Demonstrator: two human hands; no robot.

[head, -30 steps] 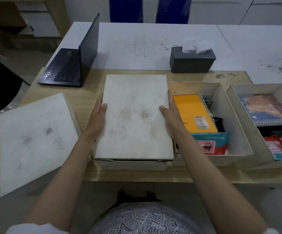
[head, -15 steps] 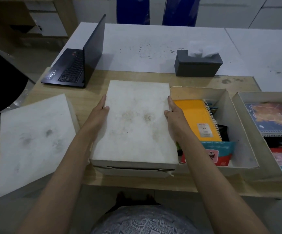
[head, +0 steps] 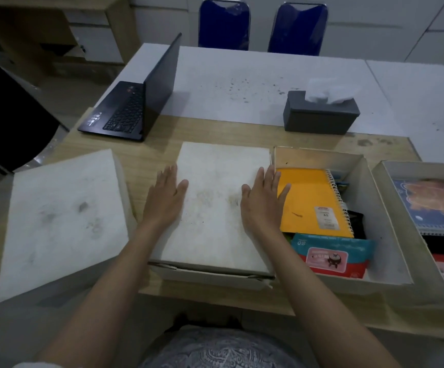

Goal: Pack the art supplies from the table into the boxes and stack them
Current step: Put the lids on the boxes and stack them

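A closed white box (head: 215,208) sits in front of me on the wooden table (head: 146,152), its lid on top. My left hand (head: 165,197) lies flat with straight fingers on the lid's left edge. My right hand (head: 262,200) lies flat on its right edge. To the right stands an open box (head: 380,208) holding a yellow spiral notebook (head: 311,203) and a red and teal packet (head: 330,254). A second open box (head: 383,179) at the far right holds a blue notebook (head: 433,205). Another white lid (head: 61,219) lies at the left, overhanging the table.
A black open laptop (head: 136,104) stands at the back left. A grey tissue box (head: 320,115) sits behind the open boxes. A white table (head: 242,78) adjoins at the back, with two blue chairs (head: 223,25) beyond. A black chair (head: 5,115) is at the far left.
Both hands have shifted from gripping the lid's side edges to lying flat on its top. The camera has tilted upward, showing more of the far table and chairs.
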